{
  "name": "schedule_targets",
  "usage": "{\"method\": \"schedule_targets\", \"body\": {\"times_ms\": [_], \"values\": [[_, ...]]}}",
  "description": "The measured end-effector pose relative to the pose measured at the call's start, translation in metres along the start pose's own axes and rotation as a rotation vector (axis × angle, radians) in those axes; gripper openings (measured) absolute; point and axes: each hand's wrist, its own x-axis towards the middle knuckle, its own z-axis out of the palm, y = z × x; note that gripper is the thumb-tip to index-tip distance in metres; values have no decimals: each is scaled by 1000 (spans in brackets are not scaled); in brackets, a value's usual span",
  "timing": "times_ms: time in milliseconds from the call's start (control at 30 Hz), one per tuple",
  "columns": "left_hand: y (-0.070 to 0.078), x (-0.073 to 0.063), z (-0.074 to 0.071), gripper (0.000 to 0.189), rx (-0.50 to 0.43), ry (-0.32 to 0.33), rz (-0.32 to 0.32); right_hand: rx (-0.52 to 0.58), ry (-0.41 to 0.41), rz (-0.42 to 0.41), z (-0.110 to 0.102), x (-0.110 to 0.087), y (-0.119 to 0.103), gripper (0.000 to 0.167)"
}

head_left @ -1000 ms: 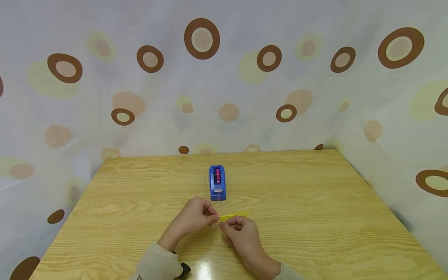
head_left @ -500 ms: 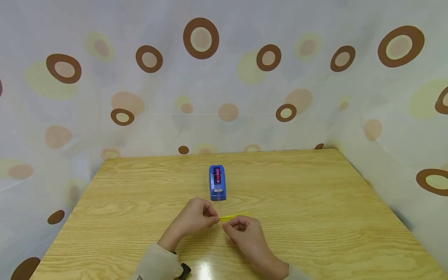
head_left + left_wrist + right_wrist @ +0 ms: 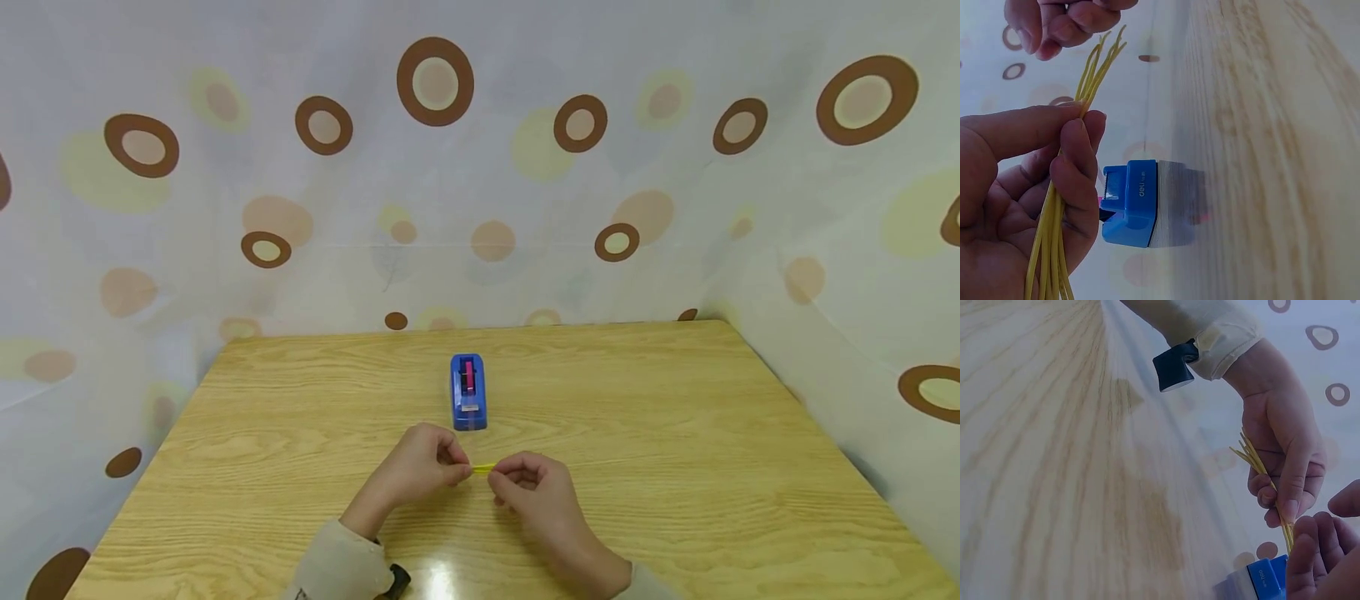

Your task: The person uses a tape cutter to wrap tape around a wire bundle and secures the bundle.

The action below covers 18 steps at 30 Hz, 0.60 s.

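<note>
My left hand (image 3: 420, 467) pinches a bundle of thin yellow strands (image 3: 482, 469), which look like coated wires. In the left wrist view the strands (image 3: 1050, 244) run past the thumb and fingertips, and their ends fan out slightly at the top. Beside them my right hand (image 3: 540, 496) hovers with fingers loosely bent. The right wrist view shows a gap between its thumb (image 3: 1345, 501) and fingers (image 3: 1305, 547), with nothing seen held there. In the head view the right hand covers part of the bundle. Just beyond the hands stands a blue tape dispenser (image 3: 469, 392) with a pink core.
The wooden table (image 3: 660, 433) extends around the hands. A white sheet with brown and yellow circles (image 3: 435, 82) hangs behind it and along its sides. A small black device (image 3: 1174, 367) sits at the left wrist below the pale sleeve (image 3: 1225, 344).
My right hand has shifted a little to the right, away from the left fingertips. The strands' right end, earlier visible above it, is now hidden. The left hand stays put.
</note>
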Motion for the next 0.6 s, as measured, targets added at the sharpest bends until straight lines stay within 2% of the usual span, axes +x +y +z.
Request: {"method": "schedule_targets", "body": {"times_ms": [300, 600], "values": [[0, 0, -1, 11, -10, 0, -1, 15, 2, -19, -3, 1, -7, 18], [-3, 1, -1, 12, -6, 3, 4, 71, 24, -43, -6, 9, -16, 14]]}}
